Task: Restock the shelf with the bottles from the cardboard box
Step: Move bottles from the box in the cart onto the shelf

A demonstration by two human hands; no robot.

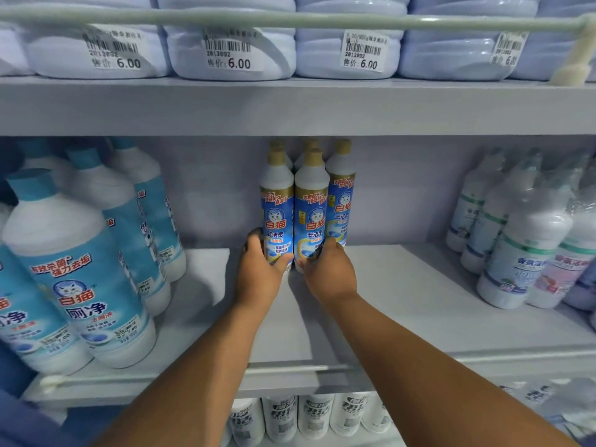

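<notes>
Bottles (277, 204) upright mid-shelf (403, 285) in a tight cluster; left hand (263, 266) wraps the front-left one, right hand (329, 269) wraps the front-middle bottle (311, 208), both at the base

Two bottles in my hands, mid-shelf.
My left hand (261, 269) grips the left bottle (276, 208), my right hand (329, 272) the right bottle (311, 214); more bottles (342, 188) stand behind.

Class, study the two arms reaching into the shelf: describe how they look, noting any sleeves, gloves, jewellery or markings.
Both arms are bare from the bottom edge of the picture to the fingertips: no sleeves show. The left hand and the right hand wear no gloves. No watch, bracelet or ring is visible on either wrist or hand, and no markings or tattoos show on the forearms.
</notes>
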